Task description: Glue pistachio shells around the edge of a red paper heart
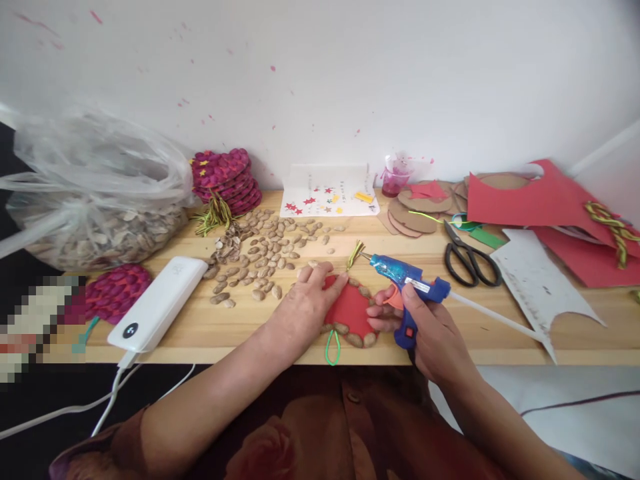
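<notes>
My right hand is wrapped round a blue hot glue gun, a finger by its orange trigger. A white glue stick sticks out of the gun's back, and the nozzle points left, above a red disc. Pistachio shells line part of the disc's edge. From its near side hangs a green loop, and a yellow-green tassel is at the far side. My left hand holds the disc at its left edge, its fingers bent; whether a shell is under them is hidden.
Loose shells lie left of the disc. Further left are a white power bank with a cable, a purple shell-covered disc and a bag of shells. Black scissors, cardboard discs and red card lie right.
</notes>
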The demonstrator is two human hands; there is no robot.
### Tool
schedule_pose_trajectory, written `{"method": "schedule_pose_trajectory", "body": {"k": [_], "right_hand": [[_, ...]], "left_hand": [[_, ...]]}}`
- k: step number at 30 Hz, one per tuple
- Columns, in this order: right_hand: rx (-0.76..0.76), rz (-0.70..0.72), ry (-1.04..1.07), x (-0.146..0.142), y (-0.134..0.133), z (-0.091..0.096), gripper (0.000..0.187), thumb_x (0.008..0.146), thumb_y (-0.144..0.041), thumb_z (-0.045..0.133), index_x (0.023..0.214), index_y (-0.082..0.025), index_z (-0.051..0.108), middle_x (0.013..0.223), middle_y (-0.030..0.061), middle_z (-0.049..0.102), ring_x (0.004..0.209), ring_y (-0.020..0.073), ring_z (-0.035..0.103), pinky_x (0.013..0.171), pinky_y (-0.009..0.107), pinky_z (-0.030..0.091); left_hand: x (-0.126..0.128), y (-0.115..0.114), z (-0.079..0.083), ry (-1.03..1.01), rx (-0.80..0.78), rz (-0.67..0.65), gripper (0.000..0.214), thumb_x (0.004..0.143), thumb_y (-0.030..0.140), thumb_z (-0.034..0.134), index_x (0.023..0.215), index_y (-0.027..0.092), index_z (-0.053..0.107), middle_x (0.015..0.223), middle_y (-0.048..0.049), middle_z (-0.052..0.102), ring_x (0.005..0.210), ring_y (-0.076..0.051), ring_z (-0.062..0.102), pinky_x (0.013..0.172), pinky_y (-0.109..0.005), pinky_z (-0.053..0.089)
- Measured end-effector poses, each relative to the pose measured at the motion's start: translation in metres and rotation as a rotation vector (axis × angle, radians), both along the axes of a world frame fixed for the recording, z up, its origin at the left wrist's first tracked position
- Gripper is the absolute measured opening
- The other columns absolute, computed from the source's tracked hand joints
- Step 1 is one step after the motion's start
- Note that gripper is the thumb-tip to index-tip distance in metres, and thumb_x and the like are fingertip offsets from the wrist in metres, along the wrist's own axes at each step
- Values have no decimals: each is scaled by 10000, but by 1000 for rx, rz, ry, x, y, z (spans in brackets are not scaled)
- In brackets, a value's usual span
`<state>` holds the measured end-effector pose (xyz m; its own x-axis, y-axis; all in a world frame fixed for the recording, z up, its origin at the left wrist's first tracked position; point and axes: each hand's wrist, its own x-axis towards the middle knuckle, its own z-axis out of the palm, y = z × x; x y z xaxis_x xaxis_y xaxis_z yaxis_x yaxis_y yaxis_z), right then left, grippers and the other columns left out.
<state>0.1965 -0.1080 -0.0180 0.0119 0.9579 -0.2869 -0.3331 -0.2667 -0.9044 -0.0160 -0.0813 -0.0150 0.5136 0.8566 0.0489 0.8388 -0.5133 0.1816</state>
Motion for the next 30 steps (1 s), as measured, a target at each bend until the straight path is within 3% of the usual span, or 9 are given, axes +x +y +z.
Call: {"method": "schedule_pose_trajectory", "body": {"k": [12,17,30], "right_hand": [[-24,-3,-19,2,0,-4,382,808,-575,776,846,-199,719,862,48,724,743,198,758,649,293,670],[-23,-9,-20,1,1,-3,375,798,-561,792,848,-198,714,847,40,725,742,200,762,644,286,670],[-29,-10,-27,1,1,-1,412,776,-585,800,835,-187,710,844,47,725,740,203,761,640,282,670]], "left_hand": [[1,-3,0,-11,12,1,487,957,99,498,1438,165,536,1416,-188,496,1247,-297,525,1069,-456,502],[0,-2,-2,3,29,-8,531,921,136,581,1448,162,521,1425,-185,490,1266,-316,508,1062,-456,505],[0,-2,0,-6,-9,-9,538,917,133,594,1449,164,514,1448,-189,469,1276,-316,497,1074,-470,496]]}}
